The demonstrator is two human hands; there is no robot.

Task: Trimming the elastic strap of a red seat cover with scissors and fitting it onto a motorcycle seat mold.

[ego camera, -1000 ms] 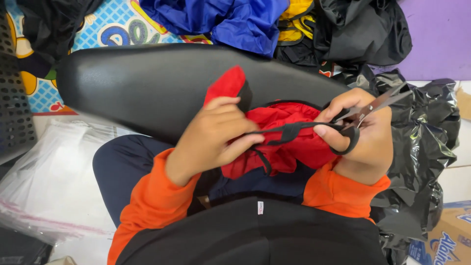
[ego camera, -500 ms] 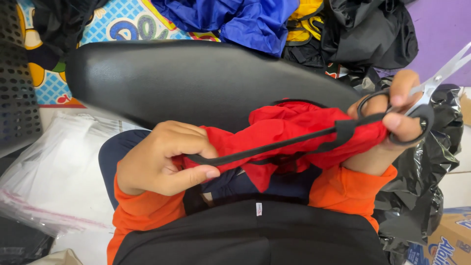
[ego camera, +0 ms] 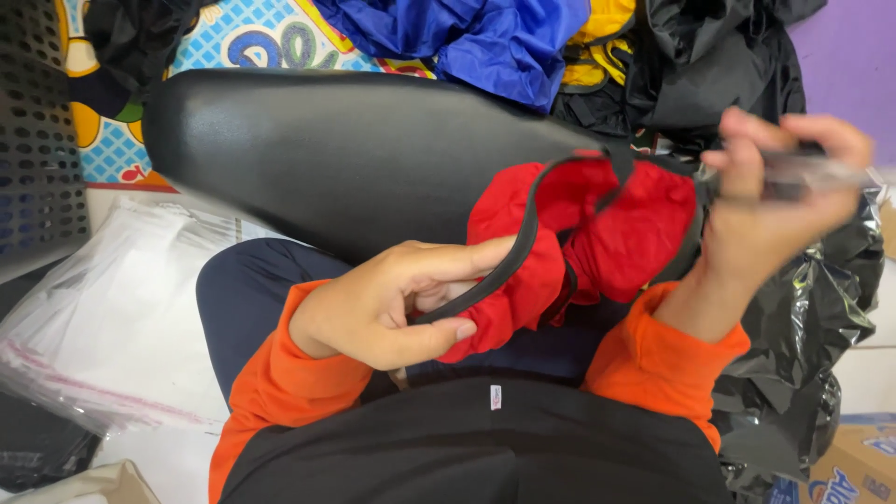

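Up went my right hand [ego camera: 775,196], gripping blurry scissors [ego camera: 812,170]; the black strap [ego camera: 523,243] now loops. My left hand [ego camera: 392,303] pinches strap and red cloth [ego camera: 616,233]. Next, I'd pull it tight.

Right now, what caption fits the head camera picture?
Left hand pinches a black strap on red fabric; right hand grips blurred scissors.

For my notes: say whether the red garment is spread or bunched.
Bunched: red garment hangs crumpled between left hand and right hand.
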